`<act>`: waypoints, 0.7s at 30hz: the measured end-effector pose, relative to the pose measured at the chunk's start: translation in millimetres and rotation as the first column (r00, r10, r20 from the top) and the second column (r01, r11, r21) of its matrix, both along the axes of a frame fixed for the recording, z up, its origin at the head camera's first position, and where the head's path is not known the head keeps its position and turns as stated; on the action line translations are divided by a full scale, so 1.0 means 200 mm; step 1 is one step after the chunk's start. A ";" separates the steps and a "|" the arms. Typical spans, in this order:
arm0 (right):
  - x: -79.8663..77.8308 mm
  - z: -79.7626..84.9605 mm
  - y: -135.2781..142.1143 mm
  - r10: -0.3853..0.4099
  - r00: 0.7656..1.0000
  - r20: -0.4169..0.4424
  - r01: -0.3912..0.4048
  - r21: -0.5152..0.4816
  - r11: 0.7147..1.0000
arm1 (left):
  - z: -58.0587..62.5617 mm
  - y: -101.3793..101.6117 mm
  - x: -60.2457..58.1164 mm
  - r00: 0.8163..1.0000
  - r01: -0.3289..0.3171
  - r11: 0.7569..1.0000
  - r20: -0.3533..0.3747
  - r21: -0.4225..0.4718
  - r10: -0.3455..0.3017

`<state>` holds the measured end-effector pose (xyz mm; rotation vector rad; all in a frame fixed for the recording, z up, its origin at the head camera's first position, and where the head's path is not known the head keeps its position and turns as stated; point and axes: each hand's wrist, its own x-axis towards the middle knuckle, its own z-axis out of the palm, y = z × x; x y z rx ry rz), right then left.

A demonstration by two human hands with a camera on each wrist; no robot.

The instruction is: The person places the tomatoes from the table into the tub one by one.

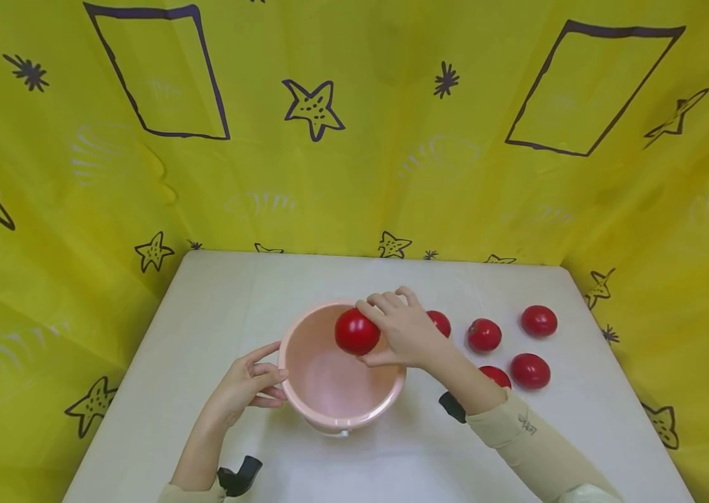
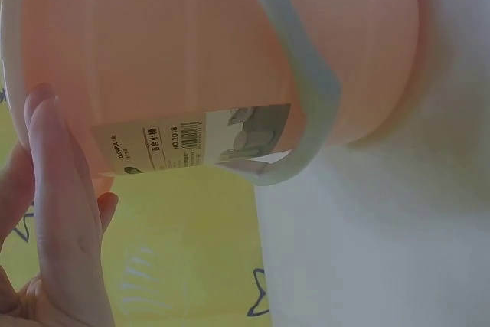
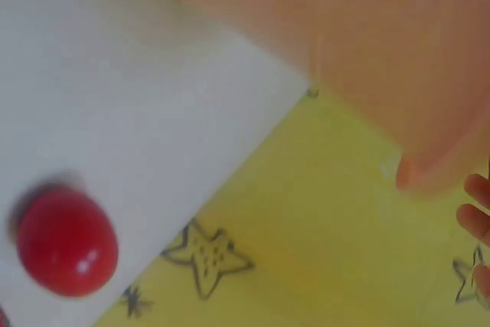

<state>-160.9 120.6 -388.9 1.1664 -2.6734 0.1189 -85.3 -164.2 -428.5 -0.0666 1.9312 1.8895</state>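
A pink bucket (image 1: 335, 391) stands upright on the white table, its mouth facing up. My left hand (image 1: 247, 384) touches its left side at the rim, fingers fairly straight against the outer wall; in the left wrist view a finger (image 2: 65, 189) lies beside the bucket's label (image 2: 161, 143). My right hand (image 1: 407, 332) grips a red tomato (image 1: 357, 331) over the bucket's mouth, toward its far right side. Only fingertips (image 3: 476, 220) of that hand show in the right wrist view, where the held tomato is out of sight.
Right of the bucket lie several more tomatoes, among them one (image 1: 484, 335) nearer the bucket, one (image 1: 539, 321) at the back and one (image 1: 530, 371) in front; the right arm partly covers others. The bucket's pale handle (image 2: 306, 89) hangs down. A yellow curtain (image 1: 354, 188) surrounds the table (image 1: 228, 293).
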 end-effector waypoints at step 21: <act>0.04 -0.24 -0.39 0.071 0.994 0.079 -0.100 0.472 0.876 | 0.00 0.01 0.01 0.999 -0.039 0.997 0.000 -0.066 0.039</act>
